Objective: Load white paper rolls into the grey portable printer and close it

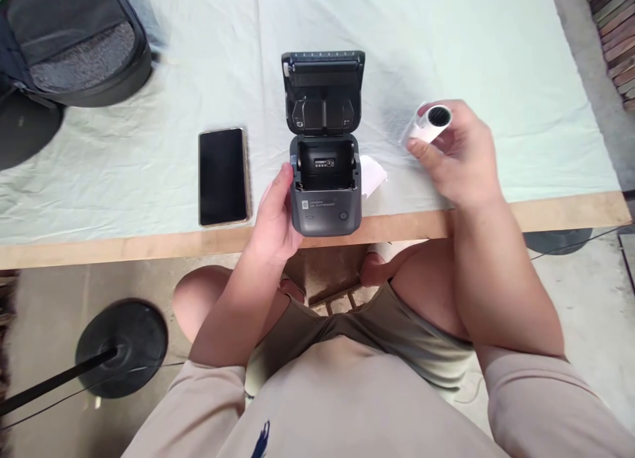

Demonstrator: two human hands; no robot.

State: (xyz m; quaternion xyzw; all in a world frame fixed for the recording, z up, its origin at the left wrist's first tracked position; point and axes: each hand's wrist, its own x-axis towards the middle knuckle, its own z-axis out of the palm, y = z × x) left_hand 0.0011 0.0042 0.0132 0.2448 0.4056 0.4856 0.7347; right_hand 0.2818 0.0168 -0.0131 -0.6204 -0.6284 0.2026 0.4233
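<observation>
A dark grey label printer (326, 186) stands at the table's front edge with its lid (323, 91) flipped up, its inner compartment exposed. My left hand (275, 216) grips the printer's left side, thumb near the upper rim. Out to the right, my right hand (459, 153) holds a small white paper roll (430, 125) between thumb and fingers. The roll's dark round core faces up, and a loose flap hangs at its left side. Partly behind the printer's right side lies a white piece of paper (372, 175).
A smartphone (222, 177) with a dark screen lies left of the printer. At the far left rests a black bag (79, 47). A pale green cloth (208, 67) covers the table, leaving a wooden front edge (411, 228). A black round stand base (122, 347) is on the floor.
</observation>
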